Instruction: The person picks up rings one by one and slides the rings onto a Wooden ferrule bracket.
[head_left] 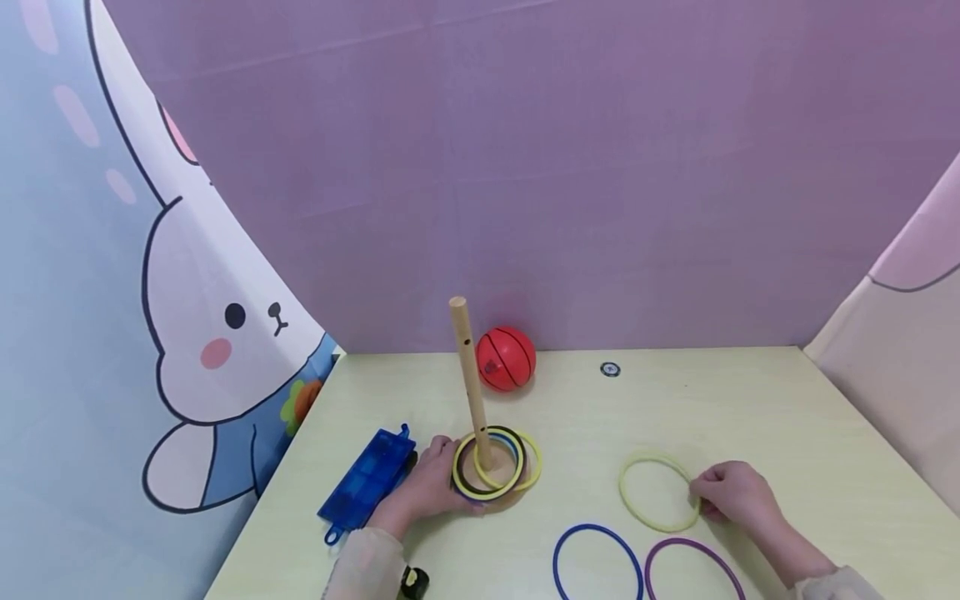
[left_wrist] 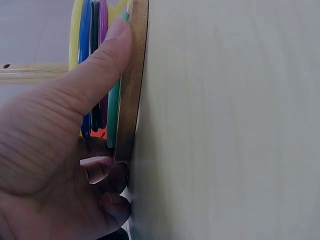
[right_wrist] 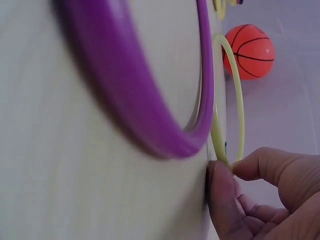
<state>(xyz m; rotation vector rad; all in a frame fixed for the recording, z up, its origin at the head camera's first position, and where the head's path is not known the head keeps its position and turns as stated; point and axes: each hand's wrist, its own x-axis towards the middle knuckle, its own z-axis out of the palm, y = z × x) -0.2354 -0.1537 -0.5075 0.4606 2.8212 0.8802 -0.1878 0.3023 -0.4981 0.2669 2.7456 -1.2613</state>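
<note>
A wooden post (head_left: pixel 469 367) stands on a round wooden base (left_wrist: pixel 132 85), with several coloured rings (head_left: pixel 459 475) stacked around it: yellow, blue, black, purple and green show. My left hand (head_left: pixel 429 487) grips the base at its left side; in the left wrist view the thumb lies over the rings' edge and the fingers curl at the base's rim. To the right, a pale yellow ring (head_left: pixel 632 510) is pinched between thumb and index finger of my right hand (head_left: pixel 738 493). In the right wrist view this ring tilts up, its far side raised off the table.
A blue ring (head_left: pixel 557 557) and a purple ring (head_left: pixel 693 542) lie at the front. A translucent blue plastic piece (head_left: pixel 367 479) is left of the left hand, a black object (head_left: pixel 415 582) near that sleeve. Behind the post sit a red ball (head_left: pixel 507 358) and a small disc (head_left: pixel 611 369).
</note>
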